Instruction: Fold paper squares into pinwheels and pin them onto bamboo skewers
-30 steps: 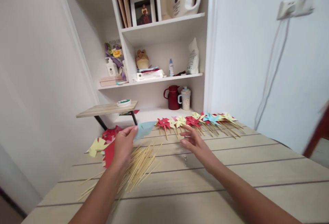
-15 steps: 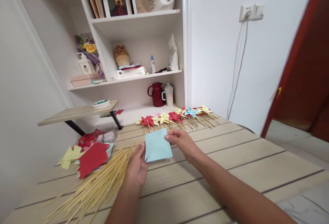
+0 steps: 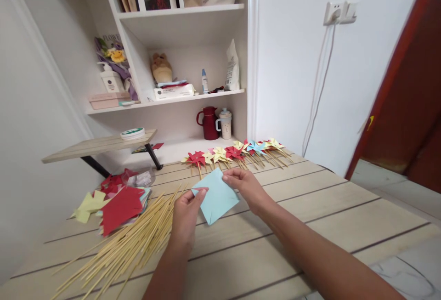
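Both forearms reach out over the bench [image 3: 310, 208], hands meeting above its middle. Left hand [image 3: 186, 212] is knuckles up, thumb and fingertips pinching the left corner of a blue paper [image 3: 217, 196]. Right hand [image 3: 244, 185] pinches the paper's upper right edge, wrist bent inward. The paper is held tilted like a diamond, just above the bench. Sticks [image 3: 131, 240] lie fanned near the left edge, beside the left wrist. Pinwheels [image 3: 234, 153] line the far edge; cut papers [image 3: 117, 203] lie at the far left.
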The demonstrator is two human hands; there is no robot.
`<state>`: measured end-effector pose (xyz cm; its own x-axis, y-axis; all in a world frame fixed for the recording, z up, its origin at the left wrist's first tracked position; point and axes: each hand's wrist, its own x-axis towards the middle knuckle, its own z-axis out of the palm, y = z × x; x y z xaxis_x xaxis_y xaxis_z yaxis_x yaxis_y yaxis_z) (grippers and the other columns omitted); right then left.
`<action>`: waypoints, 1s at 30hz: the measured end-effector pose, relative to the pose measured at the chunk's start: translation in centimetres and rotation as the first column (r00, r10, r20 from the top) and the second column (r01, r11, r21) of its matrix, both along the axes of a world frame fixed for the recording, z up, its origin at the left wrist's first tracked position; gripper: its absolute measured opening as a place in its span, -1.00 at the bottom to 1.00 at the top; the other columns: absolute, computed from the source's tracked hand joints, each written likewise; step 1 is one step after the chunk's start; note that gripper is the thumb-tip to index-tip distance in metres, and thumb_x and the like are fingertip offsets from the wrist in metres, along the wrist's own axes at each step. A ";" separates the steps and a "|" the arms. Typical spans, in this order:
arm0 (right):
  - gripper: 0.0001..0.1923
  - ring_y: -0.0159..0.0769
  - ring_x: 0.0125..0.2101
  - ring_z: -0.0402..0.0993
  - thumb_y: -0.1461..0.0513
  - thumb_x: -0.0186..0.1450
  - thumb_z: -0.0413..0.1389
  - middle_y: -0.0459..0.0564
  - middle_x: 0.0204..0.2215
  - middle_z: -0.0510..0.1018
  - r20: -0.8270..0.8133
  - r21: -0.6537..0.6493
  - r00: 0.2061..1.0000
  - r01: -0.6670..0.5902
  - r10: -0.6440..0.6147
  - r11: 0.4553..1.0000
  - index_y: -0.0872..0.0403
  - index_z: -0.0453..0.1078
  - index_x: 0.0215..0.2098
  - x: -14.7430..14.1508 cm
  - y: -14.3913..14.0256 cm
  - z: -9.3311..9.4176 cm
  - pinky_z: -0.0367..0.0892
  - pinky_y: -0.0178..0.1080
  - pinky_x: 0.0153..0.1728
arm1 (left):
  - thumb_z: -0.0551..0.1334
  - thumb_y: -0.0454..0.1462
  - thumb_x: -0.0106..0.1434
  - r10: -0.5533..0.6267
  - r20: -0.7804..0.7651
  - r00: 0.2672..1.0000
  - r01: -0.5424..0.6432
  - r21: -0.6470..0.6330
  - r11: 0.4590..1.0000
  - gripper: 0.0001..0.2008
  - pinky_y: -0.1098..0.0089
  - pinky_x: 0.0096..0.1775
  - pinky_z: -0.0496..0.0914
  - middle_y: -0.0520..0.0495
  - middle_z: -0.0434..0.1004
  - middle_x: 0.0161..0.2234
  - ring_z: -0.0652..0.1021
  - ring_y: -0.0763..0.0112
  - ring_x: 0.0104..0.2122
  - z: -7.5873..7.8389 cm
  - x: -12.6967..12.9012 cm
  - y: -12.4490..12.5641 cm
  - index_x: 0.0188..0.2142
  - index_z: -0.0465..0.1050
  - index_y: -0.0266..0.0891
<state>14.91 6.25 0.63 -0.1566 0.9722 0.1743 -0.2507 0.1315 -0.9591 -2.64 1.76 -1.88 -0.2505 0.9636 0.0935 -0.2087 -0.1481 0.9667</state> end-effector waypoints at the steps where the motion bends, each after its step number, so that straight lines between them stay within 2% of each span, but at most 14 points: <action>1: -0.62 -0.40 -0.53 0.27 0.00 0.01 0.37 -0.14 -0.56 0.46 -0.004 0.000 1.000 -0.008 0.008 1.000 0.10 0.48 -0.39 0.1 -0.1 0.0 0.15 -0.31 -0.46 | 0.50 -0.10 -0.03 0.003 0.002 1.000 -0.003 0.005 1.000 -0.61 0.31 -0.18 0.44 -0.21 0.70 -0.24 0.61 0.22 -0.24 0.0 0.0 0.0 -0.27 0.66 -0.32; 4: -0.54 -0.37 -0.49 0.36 0.01 0.07 0.36 -0.12 -0.49 0.53 0.009 -0.014 0.998 -0.067 0.068 0.998 0.06 0.49 -0.14 0.4 -0.3 0.2 0.22 -0.30 -0.44 | 0.49 -0.10 -0.02 -0.005 -0.001 1.000 0.005 0.016 1.000 -0.62 0.30 -0.17 0.44 -0.21 0.69 -0.23 0.61 0.21 -0.23 0.1 0.0 0.0 -0.27 0.66 -0.32; 6: -0.39 -0.33 -0.45 0.44 0.06 0.04 0.39 -0.11 -0.44 0.58 0.025 -0.038 0.991 -0.131 0.132 0.991 0.02 0.42 0.03 0.6 -0.6 0.3 0.28 -0.29 -0.40 | 0.49 -0.11 -0.02 -0.015 -0.006 1.000 0.015 0.019 1.000 -0.63 0.30 -0.18 0.44 -0.21 0.69 -0.24 0.61 0.21 -0.25 0.2 0.1 -0.1 -0.27 0.65 -0.33; 8: -0.27 -0.28 -0.40 0.50 0.13 -0.04 0.44 -0.10 -0.40 0.61 0.034 -0.071 0.981 -0.189 0.192 0.979 0.01 0.38 0.08 0.6 -0.7 0.3 0.33 -0.25 -0.34 | 0.49 -0.12 -0.02 -0.021 -0.008 1.000 0.021 0.011 1.000 -0.63 0.32 -0.22 0.44 -0.20 0.69 -0.27 0.61 0.23 -0.29 0.2 0.2 -0.3 -0.29 0.65 -0.33; 10: -0.36 -0.25 -0.39 0.52 0.16 -0.09 0.45 -0.07 -0.39 0.63 0.052 -0.087 0.966 -0.248 0.252 0.965 0.05 0.46 -0.04 0.5 -0.7 0.1 0.36 -0.22 -0.30 | 0.50 -0.11 -0.03 -0.028 0.001 1.000 0.028 -0.001 1.000 -0.63 0.34 -0.26 0.43 -0.18 0.69 -0.30 0.60 0.26 -0.33 0.3 0.3 -0.4 -0.29 0.65 -0.33; 12: -0.57 -0.26 -0.42 0.50 0.13 -0.08 0.43 -0.05 -0.42 0.63 0.083 -0.081 0.961 -0.257 0.264 0.963 0.10 0.53 -0.26 0.4 -0.5 -0.2 0.35 -0.20 -0.30 | 0.48 -0.09 0.00 -0.019 0.025 1.000 0.018 0.021 1.000 -0.62 0.36 -0.26 0.43 -0.18 0.68 -0.29 0.60 0.27 -0.32 0.3 0.3 -0.4 -0.27 0.64 -0.32; 15: -0.70 -0.26 -0.42 0.47 0.09 -0.02 0.39 -0.04 -0.45 0.61 0.084 -0.023 0.988 -0.127 0.129 0.992 0.09 0.53 -0.42 0.3 0.0 -0.6 0.34 -0.18 -0.28 | 0.45 -0.07 0.07 0.083 0.093 0.992 -0.091 0.094 0.991 -0.62 0.40 -0.19 0.42 -0.15 0.67 -0.23 0.59 0.34 -0.26 0.0 -0.1 0.0 -0.20 0.63 -0.27; 18: -0.76 -0.15 -0.19 0.49 0.09 0.03 0.37 0.01 -0.20 0.61 0.024 0.148 0.999 0.018 -0.021 0.989 0.02 0.53 -0.40 0.6 0.3 -0.4 0.36 -0.11 -0.15 | 0.38 -0.06 0.17 0.174 0.205 0.963 -0.181 0.016 0.983 -0.67 0.45 -0.20 0.40 -0.12 0.65 -0.24 0.57 0.43 -0.30 -0.4 -0.7 0.4 -0.19 0.62 -0.25; 20: -0.84 -0.08 0.07 0.37 0.12 0.07 0.37 -0.01 0.05 0.50 0.050 0.318 0.997 0.042 -0.061 0.947 -0.03 0.55 -0.41 1.0 0.3 -0.2 0.29 -0.03 0.04 | 0.30 -0.04 0.26 0.087 0.319 0.944 -0.054 -0.109 0.993 -0.66 0.42 -0.23 0.42 -0.16 0.63 -0.31 0.57 0.41 -0.35 -0.5 -0.8 0.4 -0.30 0.62 -0.30; 22: -0.93 -0.08 0.23 0.19 0.16 0.12 0.35 -0.06 0.18 0.37 0.122 0.453 0.990 0.002 -0.065 0.891 -0.07 0.57 -0.43 1.2 0.1 0.1 0.15 -0.01 0.20 | 0.18 0.05 0.32 -0.115 0.447 0.887 0.205 -0.158 0.966 -0.51 0.35 -0.24 0.44 -0.25 0.62 -0.33 0.57 0.33 -0.36 -0.3 -0.8 0.3 -0.36 0.61 -0.36; 24: -0.97 -0.09 0.27 0.14 0.17 0.16 0.34 -0.07 0.19 0.33 0.185 0.519 0.982 -0.060 -0.044 0.852 -0.11 0.60 -0.42 1.4 0.0 0.1 0.07 -0.01 0.26 | 0.08 0.14 0.32 -0.311 0.529 0.790 0.417 -0.090 0.904 -0.36 0.29 -0.22 0.45 -0.36 0.62 -0.24 0.59 0.22 -0.27 0.0 -0.6 0.1 -0.29 0.61 -0.42; 25: -0.98 -0.08 0.26 0.14 0.16 0.17 0.34 -0.06 0.18 0.33 0.207 0.538 0.978 -0.088 -0.030 0.838 -0.12 0.61 -0.41 1.4 -0.1 0.1 0.07 0.00 0.27 | 0.05 0.18 0.31 -0.378 0.544 0.749 0.474 -0.042 0.879 -0.31 0.27 -0.19 0.46 -0.41 0.61 -0.16 0.59 0.17 -0.20 0.1 -0.5 0.0 -0.23 0.60 -0.44; 27: -0.95 -0.05 0.25 0.17 0.11 0.17 0.35 -0.04 0.15 0.35 0.229 0.562 0.973 -0.117 -0.019 0.819 -0.13 0.62 -0.42 1.3 -0.1 0.0 0.08 0.02 0.26 | 0.04 0.22 0.28 -0.435 0.549 0.714 0.511 0.015 0.859 -0.27 0.26 -0.15 0.45 -0.44 0.55 -0.01 0.57 0.08 -0.06 0.3 -0.4 -0.1 -0.08 0.56 -0.42; 30: -0.89 -0.04 0.22 0.21 0.05 0.18 0.33 -0.04 0.14 0.36 0.179 0.574 0.984 -0.090 -0.018 0.814 -0.14 0.62 -0.44 1.1 -0.4 0.1 0.12 0.04 0.25 | 0.12 0.22 0.23 -0.369 0.544 0.754 0.466 -0.047 0.883 -0.30 0.21 -0.14 0.46 -0.35 0.47 0.12 0.55 0.07 -0.01 0.2 -0.5 -0.1 0.12 0.43 -0.23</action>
<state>15.98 5.83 0.72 -0.2686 0.6926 0.6694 -0.1086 0.6688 -0.7355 -3.10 1.64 -1.68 0.2172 0.9707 -0.1026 -0.6739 0.2252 0.7036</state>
